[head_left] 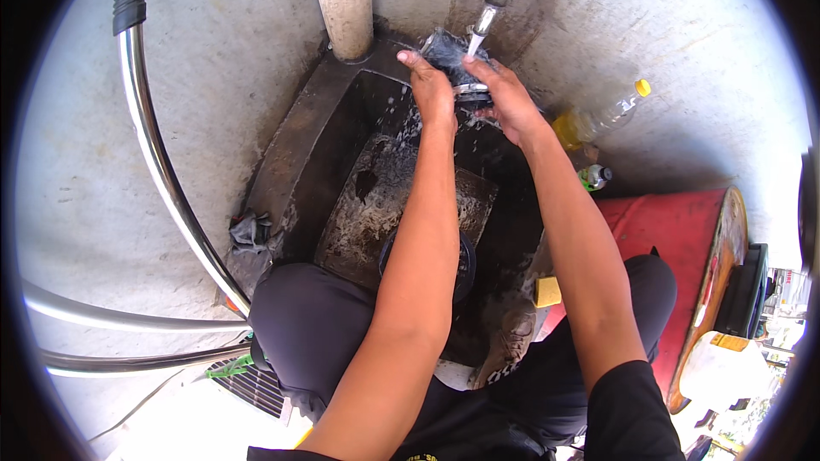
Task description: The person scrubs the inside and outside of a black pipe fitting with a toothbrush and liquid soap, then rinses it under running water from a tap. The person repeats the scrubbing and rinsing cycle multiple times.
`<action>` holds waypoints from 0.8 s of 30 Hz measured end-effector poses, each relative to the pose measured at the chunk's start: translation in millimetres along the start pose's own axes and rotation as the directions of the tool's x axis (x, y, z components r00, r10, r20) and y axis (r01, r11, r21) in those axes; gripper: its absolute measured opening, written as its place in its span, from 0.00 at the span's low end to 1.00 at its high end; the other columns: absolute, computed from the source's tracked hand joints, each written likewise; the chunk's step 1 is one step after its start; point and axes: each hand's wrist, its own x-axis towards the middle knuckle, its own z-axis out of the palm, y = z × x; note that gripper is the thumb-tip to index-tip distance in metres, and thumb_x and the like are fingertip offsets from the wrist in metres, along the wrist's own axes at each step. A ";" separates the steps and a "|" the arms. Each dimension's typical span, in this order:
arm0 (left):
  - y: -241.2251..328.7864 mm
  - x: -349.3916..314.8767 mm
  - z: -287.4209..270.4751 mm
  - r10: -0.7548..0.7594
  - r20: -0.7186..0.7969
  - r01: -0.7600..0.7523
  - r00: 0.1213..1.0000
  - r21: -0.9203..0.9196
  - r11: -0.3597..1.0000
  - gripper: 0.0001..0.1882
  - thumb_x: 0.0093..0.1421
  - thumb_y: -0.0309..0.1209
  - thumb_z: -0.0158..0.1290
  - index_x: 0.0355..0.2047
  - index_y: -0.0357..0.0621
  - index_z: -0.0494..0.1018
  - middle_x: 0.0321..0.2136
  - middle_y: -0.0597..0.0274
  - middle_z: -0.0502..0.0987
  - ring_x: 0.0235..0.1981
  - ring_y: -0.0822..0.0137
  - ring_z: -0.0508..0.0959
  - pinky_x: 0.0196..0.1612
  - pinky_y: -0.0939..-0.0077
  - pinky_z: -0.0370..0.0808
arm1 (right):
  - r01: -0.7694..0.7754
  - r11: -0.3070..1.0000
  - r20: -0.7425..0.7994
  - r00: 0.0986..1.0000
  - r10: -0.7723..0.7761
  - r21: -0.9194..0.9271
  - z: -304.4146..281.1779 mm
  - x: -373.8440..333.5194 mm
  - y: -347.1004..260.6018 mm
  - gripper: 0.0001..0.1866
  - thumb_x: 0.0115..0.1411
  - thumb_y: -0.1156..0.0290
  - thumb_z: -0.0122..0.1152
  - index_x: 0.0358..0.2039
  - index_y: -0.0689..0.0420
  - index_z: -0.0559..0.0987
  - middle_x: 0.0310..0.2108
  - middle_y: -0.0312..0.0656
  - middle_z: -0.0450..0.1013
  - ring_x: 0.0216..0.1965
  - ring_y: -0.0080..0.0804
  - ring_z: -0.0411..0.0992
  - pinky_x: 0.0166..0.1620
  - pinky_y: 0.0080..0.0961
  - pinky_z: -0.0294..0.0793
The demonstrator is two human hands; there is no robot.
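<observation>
Water runs from a chrome tap [488, 13] onto a dark round object with a silvery ring [471, 91], held above a dark stone basin [316, 132]. My left hand [431, 90] grips its left side with the thumb pointing up. My right hand [507, 101] holds its right side, thumb by the tap's spout. Spray and my fingers cover much of the object, so its exact kind cannot be made out. Drops fall into the basin, where a round black rim [466, 265] shows partly behind my left forearm.
Right of the basin stand a clear bottle with yellow liquid [589, 124], a small bottle [594, 176] and a red drum [662, 230]. A yellow sponge [547, 292] lies near my knee. A pale pipe [343, 8] rises behind; chrome tubes [158, 141] curve at left. Crumpled grey cloth [249, 231] rests on the ledge.
</observation>
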 end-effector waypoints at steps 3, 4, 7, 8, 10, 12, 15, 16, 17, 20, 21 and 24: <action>-4.5 1.6 -1.6 0.041 0.079 -0.033 0.996 -0.104 0.994 0.54 0.74 0.71 0.28 0.72 0.27 0.60 0.68 0.42 0.69 0.68 0.51 0.71 0.70 0.58 0.66 | -0.030 0.998 0.009 1.000 0.029 0.061 -1.0 -2.1 -2.6 0.37 0.70 0.39 0.61 0.66 0.56 0.74 0.56 0.41 0.77 0.48 0.32 0.76 0.49 0.38 0.73; -4.6 3.9 -3.0 0.054 0.170 -0.028 0.984 -0.151 0.988 0.52 0.74 0.71 0.29 0.71 0.30 0.62 0.66 0.45 0.71 0.66 0.52 0.72 0.69 0.56 0.67 | -0.050 0.997 0.002 0.999 0.050 0.060 -2.0 4.6 -1.9 0.36 0.71 0.39 0.60 0.64 0.56 0.76 0.54 0.41 0.78 0.46 0.32 0.76 0.48 0.37 0.73; 1.1 -4.4 0.0 0.169 0.234 -0.147 0.957 -0.109 0.983 0.38 0.72 0.60 0.52 0.61 0.33 0.72 0.51 0.53 0.79 0.52 0.61 0.79 0.58 0.61 0.75 | -0.060 0.997 -0.030 0.998 0.062 0.056 0.4 -2.2 -6.3 0.34 0.72 0.39 0.57 0.62 0.57 0.78 0.50 0.42 0.80 0.42 0.33 0.77 0.43 0.33 0.75; 4.3 -5.1 -0.4 0.167 0.245 -0.150 0.955 -0.087 0.985 0.37 0.70 0.57 0.59 0.58 0.32 0.72 0.48 0.55 0.79 0.48 0.63 0.79 0.54 0.64 0.77 | -0.051 0.997 -0.042 0.998 0.054 0.053 1.9 -6.7 -9.6 0.34 0.73 0.39 0.56 0.61 0.58 0.79 0.49 0.42 0.81 0.41 0.33 0.77 0.41 0.32 0.76; 10.4 -4.8 2.8 0.180 0.175 -0.172 0.968 -0.058 0.983 0.32 0.64 0.47 0.70 0.52 0.30 0.75 0.39 0.57 0.80 0.37 0.68 0.80 0.41 0.70 0.78 | -0.061 0.998 -0.026 0.998 0.062 0.035 -1.4 -4.1 -1.0 0.37 0.72 0.37 0.56 0.60 0.61 0.79 0.47 0.44 0.81 0.39 0.34 0.78 0.39 0.31 0.77; 14.4 -9.3 6.5 0.099 0.104 -0.092 0.990 -0.070 0.993 0.31 0.64 0.49 0.69 0.49 0.30 0.76 0.38 0.57 0.80 0.37 0.68 0.80 0.41 0.69 0.78 | -0.056 0.998 -0.062 0.997 0.056 -0.003 -0.7 -6.7 1.1 0.38 0.71 0.37 0.59 0.60 0.63 0.79 0.47 0.46 0.82 0.40 0.35 0.79 0.40 0.31 0.78; 12.7 -6.8 12.6 0.060 0.031 -0.060 0.998 0.015 0.998 0.40 0.69 0.62 0.57 0.48 0.26 0.78 0.41 0.48 0.82 0.41 0.58 0.81 0.47 0.63 0.77 | 0.000 0.994 -0.133 0.991 -0.015 -0.107 1.3 -8.7 2.4 0.41 0.67 0.39 0.65 0.63 0.65 0.75 0.51 0.47 0.81 0.45 0.34 0.79 0.43 0.35 0.80; 10.3 -5.3 15.8 0.055 0.003 -0.055 0.998 0.061 0.997 0.44 0.70 0.65 0.52 0.49 0.24 0.77 0.43 0.46 0.82 0.44 0.54 0.81 0.50 0.61 0.77 | 0.032 0.988 -0.118 0.992 -0.050 -0.153 -0.7 -6.8 4.1 0.44 0.66 0.39 0.68 0.66 0.65 0.72 0.53 0.46 0.80 0.46 0.34 0.79 0.44 0.37 0.80; 7.0 -1.8 18.5 0.054 -0.024 -0.051 0.998 0.108 0.993 0.47 0.71 0.69 0.48 0.50 0.23 0.77 0.45 0.43 0.83 0.47 0.51 0.82 0.53 0.59 0.77 | 0.066 0.978 -0.103 0.991 -0.088 -0.198 -1.3 -5.5 3.0 0.47 0.64 0.39 0.70 0.68 0.65 0.70 0.55 0.46 0.80 0.48 0.33 0.78 0.45 0.38 0.80; -0.8 0.8 23.6 -0.004 0.031 0.006 1.000 -0.070 0.998 0.50 0.77 0.67 0.29 0.62 0.22 0.69 0.61 0.40 0.76 0.62 0.49 0.76 0.63 0.56 0.72 | 0.143 0.974 -0.114 0.980 -0.164 -0.176 -6.0 -2.7 1.3 0.49 0.63 0.42 0.72 0.71 0.65 0.67 0.54 0.46 0.80 0.48 0.34 0.79 0.44 0.38 0.80; -2.4 -2.6 26.3 -0.052 0.056 0.061 0.997 -0.172 0.983 0.49 0.78 0.65 0.27 0.65 0.23 0.67 0.63 0.41 0.75 0.64 0.50 0.75 0.64 0.55 0.72 | 0.111 0.982 -0.131 0.983 -0.131 -0.149 -10.5 -2.5 1.7 0.48 0.63 0.42 0.72 0.71 0.65 0.67 0.54 0.46 0.80 0.48 0.34 0.79 0.45 0.39 0.80; -4.3 4.3 9.2 -0.161 0.264 0.228 0.951 -0.244 0.943 0.43 0.80 0.62 0.28 0.71 0.32 0.63 0.66 0.48 0.73 0.63 0.54 0.76 0.61 0.61 0.74 | 0.040 0.996 -0.146 0.988 -0.052 -0.081 -6.8 -7.3 -9.7 0.45 0.64 0.41 0.71 0.68 0.63 0.70 0.54 0.46 0.80 0.49 0.33 0.79 0.46 0.39 0.80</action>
